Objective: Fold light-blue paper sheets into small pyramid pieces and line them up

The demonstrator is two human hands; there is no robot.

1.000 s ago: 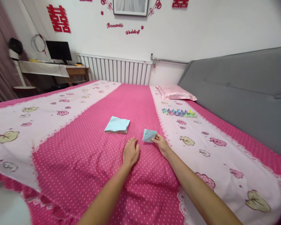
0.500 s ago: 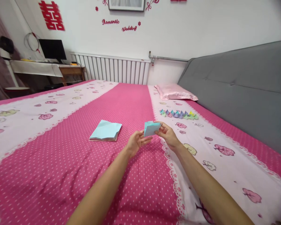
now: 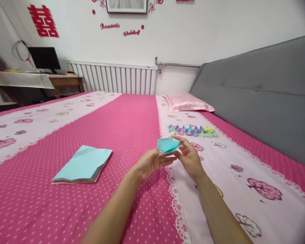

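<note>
A light-blue folded paper (image 3: 167,145) is held above the bed between both hands, its layers partly spread along the near edge. My left hand (image 3: 152,163) supports it from the left and below, thumb on its lower left corner and the other fingers stretched beneath. My right hand (image 3: 189,156) pinches its right side between thumb and fingers. To the left, a stack of paper sheets (image 3: 83,163) with light blue on top lies on the pink bedspread. Beyond my right hand sit several small folded paper pieces (image 3: 193,130) in rows, blue, purple, green, pink and yellow.
The pink and white bedspread (image 3: 132,125) covers the bed. A pink pillow (image 3: 188,102) lies at the back right, against the grey headboard (image 3: 259,91). A white radiator (image 3: 114,77) runs along the wall. On the left, a desk (image 3: 25,80) bears a black monitor (image 3: 44,58).
The folded paper has been tilted flatter, and its layers now show spread apart. My left hand reaches further under it. The view has shifted, so the sheet stack appears lower and further left.
</note>
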